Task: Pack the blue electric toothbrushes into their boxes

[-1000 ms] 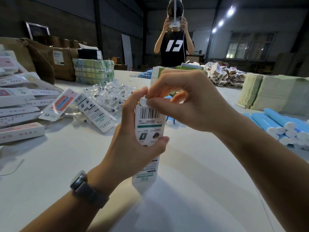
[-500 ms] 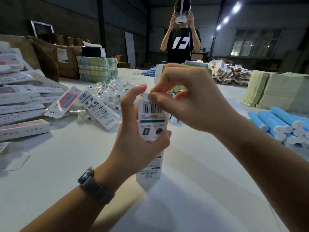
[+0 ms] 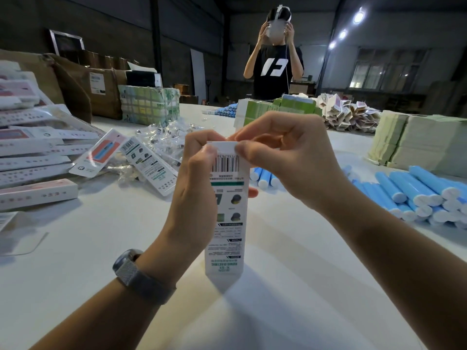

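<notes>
The white toothbrush box (image 3: 226, 223) stands upright over the white table (image 3: 75, 248), its pointed lower end just above the surface. The left hand (image 3: 194, 195) wraps thumb and fingers round the box's upper half, while the right hand (image 3: 285, 160) pinches the top flap (image 3: 222, 146) between thumb and forefinger, apparently tucking it shut. Whether a brush is inside cannot be seen. Right of the box, a heap of blue electric toothbrushes (image 3: 414, 195) lies unpacked; left of it, finished-looking boxes (image 3: 38, 157) pile up, so much remains.
</notes>
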A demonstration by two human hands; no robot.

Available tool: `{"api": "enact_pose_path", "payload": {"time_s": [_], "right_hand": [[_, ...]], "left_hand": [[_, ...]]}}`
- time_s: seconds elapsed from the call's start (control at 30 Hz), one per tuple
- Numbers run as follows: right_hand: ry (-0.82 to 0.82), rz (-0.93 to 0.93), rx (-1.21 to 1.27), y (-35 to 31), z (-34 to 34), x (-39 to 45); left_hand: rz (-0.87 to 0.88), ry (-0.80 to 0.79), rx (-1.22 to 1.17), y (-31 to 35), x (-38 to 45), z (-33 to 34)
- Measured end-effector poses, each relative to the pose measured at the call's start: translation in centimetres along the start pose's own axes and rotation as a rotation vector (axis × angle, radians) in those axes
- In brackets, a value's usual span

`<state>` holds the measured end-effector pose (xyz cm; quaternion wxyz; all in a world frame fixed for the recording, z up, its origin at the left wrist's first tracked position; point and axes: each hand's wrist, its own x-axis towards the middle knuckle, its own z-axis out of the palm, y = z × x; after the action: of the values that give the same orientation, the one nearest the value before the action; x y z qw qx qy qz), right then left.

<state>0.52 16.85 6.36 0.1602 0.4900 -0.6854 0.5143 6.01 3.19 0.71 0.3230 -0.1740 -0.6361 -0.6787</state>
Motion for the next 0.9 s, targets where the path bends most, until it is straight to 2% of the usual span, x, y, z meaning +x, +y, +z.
{"api": "enact_pose_path", "payload": {"time_s": [0.2,0.6,0.9], "right_hand": [[0.02,-0.019,-0.028,0.08,0.31,0.0],[-0.112,-0.129,0.035,0.33,-0.02,0.08],[-0.15,-0.093,0.025,0.61,0.44,-0.45]], "left_hand": [[0.02,0.055,0.064,0.05,-0.17,0.45],[-0.001,0.067,0.018,0.48,-0.21,0.59],[-0.052,0.046,-0.024,0.88,0.13,0.57]]}}
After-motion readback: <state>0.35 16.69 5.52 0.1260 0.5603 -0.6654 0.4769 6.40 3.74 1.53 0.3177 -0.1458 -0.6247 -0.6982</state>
